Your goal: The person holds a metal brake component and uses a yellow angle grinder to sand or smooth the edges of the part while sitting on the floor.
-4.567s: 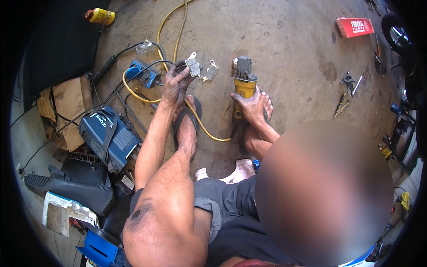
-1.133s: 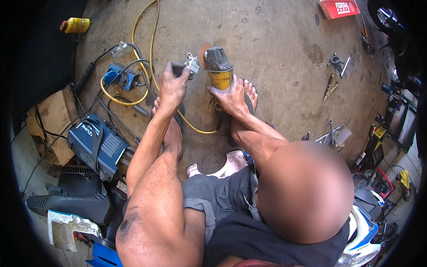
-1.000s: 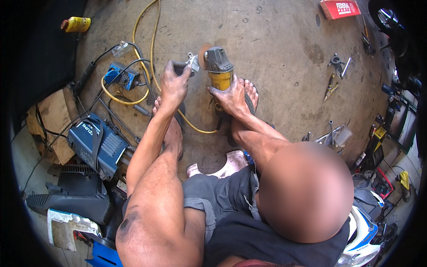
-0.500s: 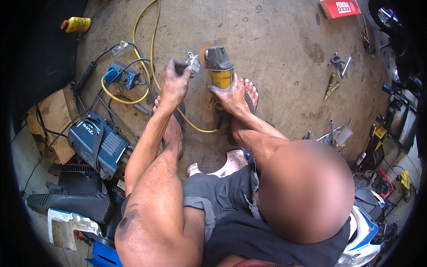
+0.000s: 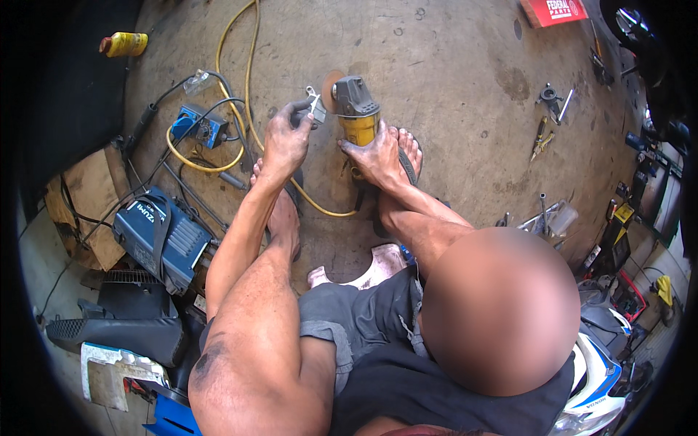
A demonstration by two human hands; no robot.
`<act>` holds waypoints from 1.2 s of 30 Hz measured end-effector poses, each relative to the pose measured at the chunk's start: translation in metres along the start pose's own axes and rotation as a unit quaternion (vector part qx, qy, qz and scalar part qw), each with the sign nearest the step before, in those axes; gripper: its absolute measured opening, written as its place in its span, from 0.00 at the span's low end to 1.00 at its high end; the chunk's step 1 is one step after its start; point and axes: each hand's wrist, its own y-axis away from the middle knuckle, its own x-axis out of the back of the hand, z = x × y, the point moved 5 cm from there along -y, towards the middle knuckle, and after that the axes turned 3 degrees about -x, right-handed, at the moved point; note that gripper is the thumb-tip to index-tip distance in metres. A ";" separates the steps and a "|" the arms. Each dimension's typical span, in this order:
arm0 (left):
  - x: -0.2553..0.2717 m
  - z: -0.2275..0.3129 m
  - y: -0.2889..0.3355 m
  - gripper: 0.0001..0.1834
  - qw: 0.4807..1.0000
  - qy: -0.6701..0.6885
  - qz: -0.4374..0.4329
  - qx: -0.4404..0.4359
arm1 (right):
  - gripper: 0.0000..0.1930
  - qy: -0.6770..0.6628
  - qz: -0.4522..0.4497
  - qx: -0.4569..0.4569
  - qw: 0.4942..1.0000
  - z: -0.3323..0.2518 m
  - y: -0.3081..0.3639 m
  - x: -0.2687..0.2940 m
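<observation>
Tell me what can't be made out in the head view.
Head view:
Part of the metal plate: hidden by the left hand.
Part of the yellow grinder: covered by the right hand.
Red box: cut off by the top edge.
Whether disc and plate touch: too small to tell.

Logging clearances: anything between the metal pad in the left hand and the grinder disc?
Nothing visible. The left hand holds the metal pad just left of the grinder disc, with no object between them. The right hand is on the yellow grinder body, out of the way. Whether pad and disc touch, I can't tell.
</observation>
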 end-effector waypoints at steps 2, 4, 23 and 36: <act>-0.002 0.003 0.002 0.17 1.000 0.000 -0.003 0.005 | 0.41 0.001 0.008 -0.004 1.000 0.001 0.000 0.001; -0.003 0.005 0.003 0.17 1.000 -0.001 -0.005 0.002 | 0.41 -0.007 0.017 -0.009 1.000 0.000 -0.001 0.003; 0.000 0.004 0.008 0.15 1.000 0.008 0.007 -0.005 | 0.42 0.022 0.009 -0.008 1.000 -0.002 0.001 0.001; -0.007 0.002 0.001 0.15 1.000 0.018 0.008 -0.019 | 0.43 0.018 0.004 -0.023 1.000 0.002 -0.002 0.006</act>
